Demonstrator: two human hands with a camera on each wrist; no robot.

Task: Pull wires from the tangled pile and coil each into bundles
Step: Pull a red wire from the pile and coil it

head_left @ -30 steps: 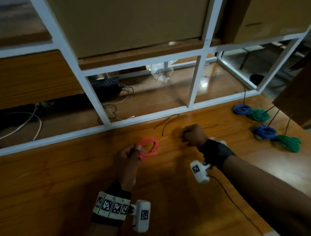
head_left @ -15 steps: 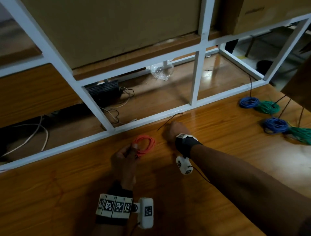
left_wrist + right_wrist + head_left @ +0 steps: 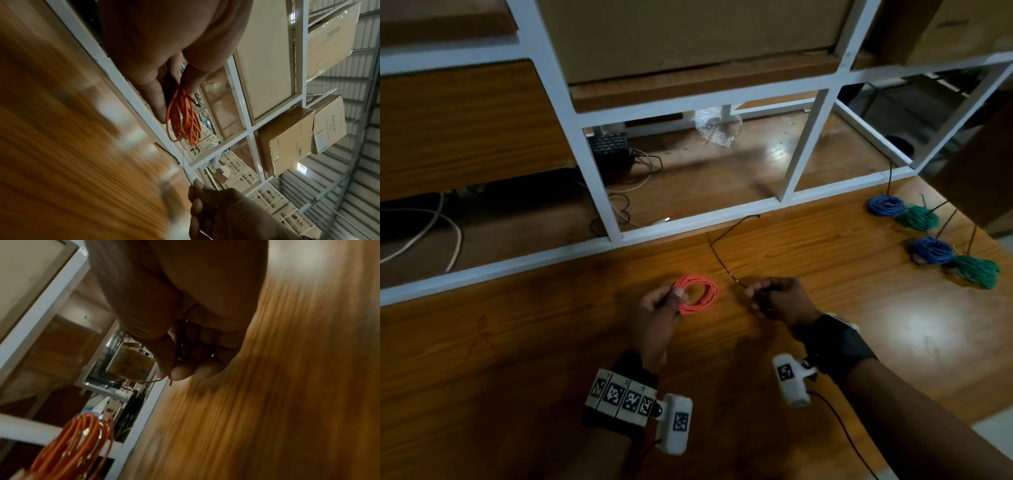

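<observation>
The left hand [image 3: 657, 315] pinches the orange wire coil [image 3: 697, 293] above the table [image 3: 517, 359]. The right hand [image 3: 779, 296], just beside the coil, has its fingers [image 3: 180, 373] closed on a thin black tie wire [image 3: 726, 250], whose long axis runs away toward the white shelf frame [image 3: 599, 243].

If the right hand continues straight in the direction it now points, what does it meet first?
Probably the orange wire coil held by the left hand: the right hand, pinching a thin dark wire, points left toward it. Depth is uncertain.
</observation>
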